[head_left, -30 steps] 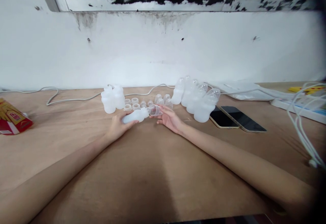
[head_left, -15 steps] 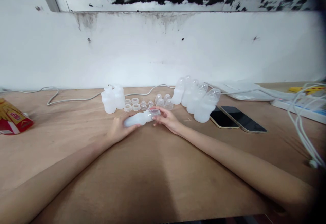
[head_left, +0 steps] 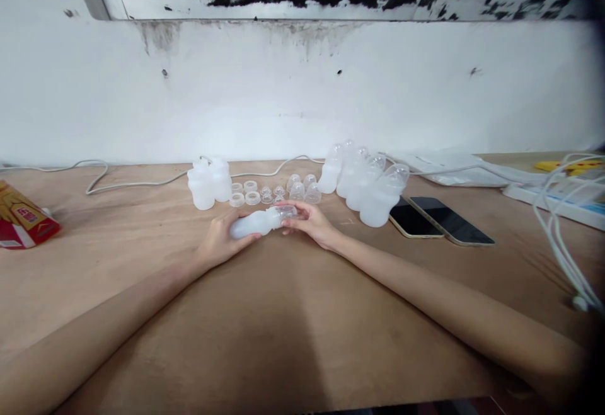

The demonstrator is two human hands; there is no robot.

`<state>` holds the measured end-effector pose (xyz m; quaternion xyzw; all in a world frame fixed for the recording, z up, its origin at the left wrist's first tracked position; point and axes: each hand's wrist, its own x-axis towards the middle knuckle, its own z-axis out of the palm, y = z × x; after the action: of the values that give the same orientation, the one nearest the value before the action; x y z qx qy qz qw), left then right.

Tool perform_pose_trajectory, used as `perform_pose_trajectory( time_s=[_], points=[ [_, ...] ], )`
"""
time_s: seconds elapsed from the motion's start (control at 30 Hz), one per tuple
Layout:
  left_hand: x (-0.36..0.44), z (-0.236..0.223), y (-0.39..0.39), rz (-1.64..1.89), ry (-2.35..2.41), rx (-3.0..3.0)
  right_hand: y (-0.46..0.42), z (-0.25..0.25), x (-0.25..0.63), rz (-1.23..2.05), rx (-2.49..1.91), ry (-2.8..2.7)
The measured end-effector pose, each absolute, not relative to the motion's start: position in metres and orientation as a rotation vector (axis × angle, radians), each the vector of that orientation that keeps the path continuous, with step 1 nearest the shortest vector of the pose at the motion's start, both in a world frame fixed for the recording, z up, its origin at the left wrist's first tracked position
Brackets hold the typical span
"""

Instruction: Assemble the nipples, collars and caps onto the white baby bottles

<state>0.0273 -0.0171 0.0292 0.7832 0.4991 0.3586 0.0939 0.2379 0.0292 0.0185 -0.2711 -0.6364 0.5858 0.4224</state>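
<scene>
A frosted white baby bottle (head_left: 253,223) lies tilted on its side between my hands, low over the table. My left hand (head_left: 224,237) is wrapped round its body. At its other end, the fingers of my right hand (head_left: 312,223) close on the clear cap (head_left: 285,212), which sits over the bottle's top. Just behind are white screw rings (head_left: 252,198), clear nipples (head_left: 266,196) and several clear domed caps (head_left: 312,194), set out in small groups. Uncapped bottles (head_left: 203,187) stand at the left of these, and several capped bottles (head_left: 378,199) at the right.
Two phones (head_left: 451,221) lie right of the capped bottles. A red and yellow box (head_left: 26,220) is at the far left. A thin grey cable (head_left: 137,185) runs along the wall side, and white cords (head_left: 558,226) hang at the right beside a plastic bag (head_left: 454,172).
Almost nothing differs. Both hands keep their hold on the bottle and cap, with only a slight shift of the right fingers on the cap.
</scene>
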Motion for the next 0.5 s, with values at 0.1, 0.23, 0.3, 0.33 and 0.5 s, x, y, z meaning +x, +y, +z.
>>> perform_pose_trajectory(
  time_s=[0.1, 0.23, 0.3, 0.33, 0.5],
  points=[
    [0.027, 0.028, -0.017, 1.038, 1.475, 2.306, 0.026, 0.022, 0.239, 1.420, -0.706, -1.670],
    [0.026, 0.028, -0.016, 0.995, 1.396, 2.206, 0.021, 0.026, 0.239, 1.278, -0.707, -1.796],
    [0.025, 0.029, -0.015, 0.988, 1.363, 2.128, 0.020, 0.028, 0.239, 1.224, -0.696, -1.818],
    [0.025, 0.029, -0.014, 0.987, 1.348, 2.090, 0.020, 0.030, 0.239, 1.210, -0.693, -1.826],
    [0.027, 0.033, -0.014, 0.951, 1.257, 1.921, 0.015, 0.048, 0.240, 1.137, -0.692, -1.961]
  ],
)
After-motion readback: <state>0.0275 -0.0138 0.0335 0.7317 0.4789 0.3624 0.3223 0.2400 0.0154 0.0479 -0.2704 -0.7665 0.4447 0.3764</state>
